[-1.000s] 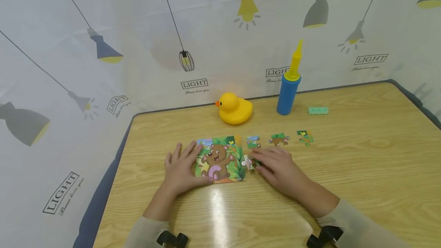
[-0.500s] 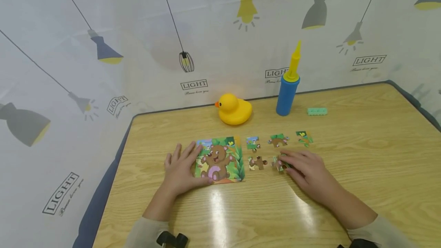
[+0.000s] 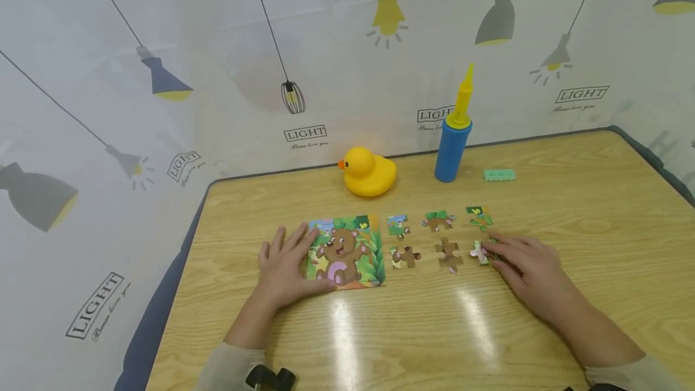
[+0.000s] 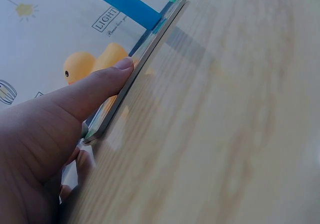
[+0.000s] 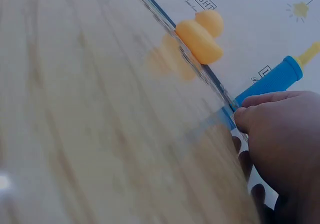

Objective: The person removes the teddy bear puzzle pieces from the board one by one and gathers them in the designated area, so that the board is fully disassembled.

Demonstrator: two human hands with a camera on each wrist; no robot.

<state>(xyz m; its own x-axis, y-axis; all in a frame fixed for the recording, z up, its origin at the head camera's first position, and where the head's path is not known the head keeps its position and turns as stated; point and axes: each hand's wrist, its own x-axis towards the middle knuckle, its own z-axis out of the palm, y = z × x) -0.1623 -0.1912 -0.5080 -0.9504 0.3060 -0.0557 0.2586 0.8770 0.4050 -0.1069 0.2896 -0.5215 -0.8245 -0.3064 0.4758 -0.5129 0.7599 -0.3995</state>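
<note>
- On the left of the table, our left hand lies with fingers spread, gripping nothing; its thumb rests at the near left corner of the bear picture, probably to steady it.
- Right of that picture lie, spaced in two rows, a far left piece, far middle piece, far right piece, near left piece and near middle piece; we judge the gaps leave each easy to see.
- At the near row's right end, our right hand pinches the held piece by its right side; whether it touches the table, we cannot tell.
- Farther back, the duck, pump and green block sit presumably out of our hands' way.
</note>
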